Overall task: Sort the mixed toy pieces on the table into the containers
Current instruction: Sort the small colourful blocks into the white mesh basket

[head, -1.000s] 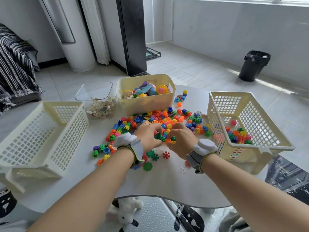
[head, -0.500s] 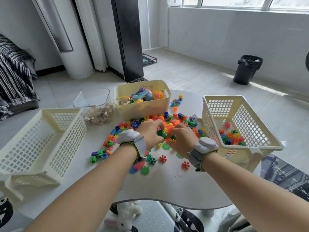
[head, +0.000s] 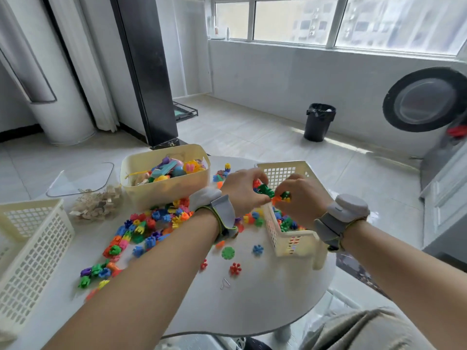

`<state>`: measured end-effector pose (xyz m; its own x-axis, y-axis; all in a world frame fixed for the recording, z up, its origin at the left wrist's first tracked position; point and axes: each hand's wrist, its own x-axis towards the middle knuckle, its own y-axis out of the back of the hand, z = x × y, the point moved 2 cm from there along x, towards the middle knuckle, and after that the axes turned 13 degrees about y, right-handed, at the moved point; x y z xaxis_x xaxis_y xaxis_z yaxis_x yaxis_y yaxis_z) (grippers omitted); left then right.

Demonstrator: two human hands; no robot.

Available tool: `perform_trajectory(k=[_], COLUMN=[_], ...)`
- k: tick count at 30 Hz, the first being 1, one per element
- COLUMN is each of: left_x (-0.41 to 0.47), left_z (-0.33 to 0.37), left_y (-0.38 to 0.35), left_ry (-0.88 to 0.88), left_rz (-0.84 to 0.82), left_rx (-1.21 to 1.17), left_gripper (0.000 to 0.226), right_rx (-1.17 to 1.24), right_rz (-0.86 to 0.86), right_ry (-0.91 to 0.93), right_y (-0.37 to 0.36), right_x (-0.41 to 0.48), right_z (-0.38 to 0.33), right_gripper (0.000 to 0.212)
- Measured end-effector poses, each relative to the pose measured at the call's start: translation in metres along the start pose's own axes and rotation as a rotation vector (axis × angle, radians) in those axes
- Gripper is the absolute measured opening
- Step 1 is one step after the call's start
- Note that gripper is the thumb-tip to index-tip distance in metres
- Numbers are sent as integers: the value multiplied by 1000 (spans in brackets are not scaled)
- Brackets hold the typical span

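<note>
Loose bright pieces (head: 149, 227) litter the bench (head: 265, 296). Our left hand (head: 241, 192) pinches a green piece (head: 265, 190); just beside it our right hand (head: 302, 199) pinches an orange-and-green piece (head: 283, 197), both held over the near rim of the right basket (head: 293, 240).

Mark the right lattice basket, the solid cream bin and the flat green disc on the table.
right lattice basket (head: 295, 246): head view, near end wall.
solid cream bin (head: 164, 193): head view, front wall.
flat green disc (head: 228, 253): head view, its centre.
</note>
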<state>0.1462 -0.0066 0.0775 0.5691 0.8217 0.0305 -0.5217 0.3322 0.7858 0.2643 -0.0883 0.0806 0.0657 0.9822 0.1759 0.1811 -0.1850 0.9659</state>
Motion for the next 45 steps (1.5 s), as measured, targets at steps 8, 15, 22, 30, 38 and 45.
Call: perform_trajectory(k=[8,15,22,30,38,45], left_x=[12,15,14,-8,-46,-84], left_z=[34,24,-11,-61,-133,-184], left_y=[-36,-44,-32,-6,14,28], left_ry=[-34,38,101,156,311,422], left_rz=[-92,-158,-108,-56,-81,-35], left_rx=[-7,-1,-156,-123,-81,-89], left_gripper=[39,45,37,36,35,35], right_rx=[-8,9,13,112,222,268], right_rz=[16,18,73,156,-17,-155], right_ry=[-100,-136,-109,28,109,182], right_y=[5,-8,-14,-31,-91,-134], right_x=[-25,-29,-24,-9,0,3], right_z=[37,44,31,-32,-88,-129], right_gripper=[28,29,25,22,27,27])
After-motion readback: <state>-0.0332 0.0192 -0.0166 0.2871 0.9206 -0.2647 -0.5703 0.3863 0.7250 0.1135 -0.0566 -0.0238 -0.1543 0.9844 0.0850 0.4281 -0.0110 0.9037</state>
